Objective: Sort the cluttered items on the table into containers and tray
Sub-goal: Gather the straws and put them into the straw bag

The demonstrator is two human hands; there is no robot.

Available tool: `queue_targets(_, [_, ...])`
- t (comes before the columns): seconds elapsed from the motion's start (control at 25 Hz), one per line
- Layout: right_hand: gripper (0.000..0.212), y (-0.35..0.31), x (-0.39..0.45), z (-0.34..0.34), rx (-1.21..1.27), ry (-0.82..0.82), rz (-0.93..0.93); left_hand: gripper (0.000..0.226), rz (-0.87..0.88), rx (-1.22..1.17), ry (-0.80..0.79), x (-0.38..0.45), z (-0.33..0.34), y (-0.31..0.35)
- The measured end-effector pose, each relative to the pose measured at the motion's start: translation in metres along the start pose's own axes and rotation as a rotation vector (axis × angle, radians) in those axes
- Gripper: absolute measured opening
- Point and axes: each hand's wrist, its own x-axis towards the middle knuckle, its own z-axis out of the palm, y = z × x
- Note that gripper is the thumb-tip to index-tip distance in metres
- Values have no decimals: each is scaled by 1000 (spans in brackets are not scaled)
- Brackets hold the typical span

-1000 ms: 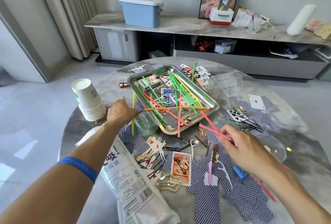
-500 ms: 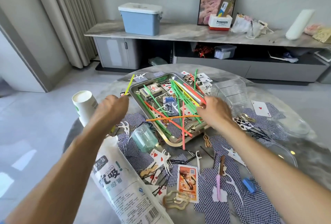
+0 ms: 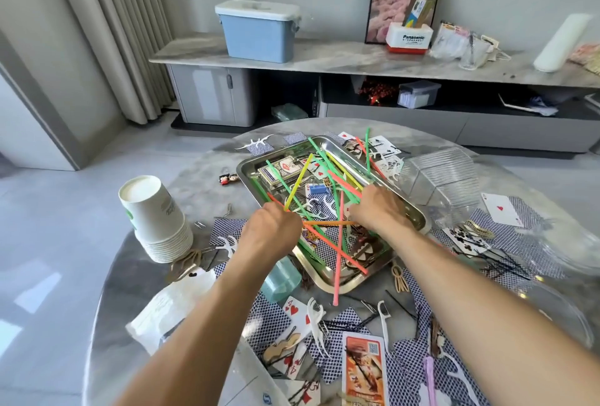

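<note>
Steel, shallow and rectangular, the tray sits at the centre of the frame on the round grey marble table, heaped with crossed straws in green, yellow, pink and orange, along with a card box and a blue clip. Both hands are over the tray's near half. The left hand is curled at the tray's left rim, its fingers closed on a yellow straw that slants up and away from the knuckles. The right hand lies among the straws right of centre, fingers bent down into the pile; whether it grips any of them cannot be told. A pink straw overhangs the tray's near edge. At lower centre lie face-down blue playing cards, floss picks and hairpins. A stack of paper cups, upside down, stands at centre left, and a clear ribbed container sits at right of the tray.
</note>
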Motion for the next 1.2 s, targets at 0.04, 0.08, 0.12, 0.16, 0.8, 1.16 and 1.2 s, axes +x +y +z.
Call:
queue_targets(0.04, [25, -2, 1, 1, 17, -5, 3, 28, -3, -10, -5, 0, 0, 0])
queue_targets(0.08, [26, -4, 1, 2, 17, -12, 8, 26, 1, -19, -7, 0, 0, 0])
queue_targets(0.12, [26, -7, 1, 2, 8, -17, 9, 25, 3, -27, -9, 0, 1, 0])
queue_targets(0.16, [25, -10, 0, 2, 7, -16, 10, 24, 5, -37, -10, 0, 2, 0])
queue_targets(0.8, [28, -16, -7, -25, 145, -98, 63, 28, 35, -40, -48, 4, 7, 5])
queue_targets(1.16, [11, 0, -67, -49, 496, -233, -85, 31, -11, -75, -39, -34, 35, 25])
queue_targets(1.2, [9, 0, -71, -47, 476, -193, -124, 31, -12, -63, -13, -38, 37, 26])
